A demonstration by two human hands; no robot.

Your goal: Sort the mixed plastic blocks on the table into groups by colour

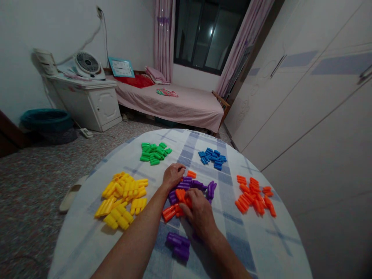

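Observation:
Both my hands rest on a mixed heap of purple and orange plastic pieces [186, 190] in the middle of a round table [261, 248] with a blue checked cloth. My left hand [173, 174] lies at the heap's far left edge with its fingers curled down over the pieces. My right hand [199, 213] covers the near side of the heap, fingers bent onto orange pieces. What either hand grips is hidden. A small purple cluster [178, 246] lies near my right forearm.
Sorted piles lie around the heap: yellow [122, 199] at left, green [154, 152] at far left, blue [212, 157] at the far side, orange [254, 195] at right. A bed [180, 104], a white cabinet [87, 102] with a fan, and wardrobe doors [314, 104] stand beyond.

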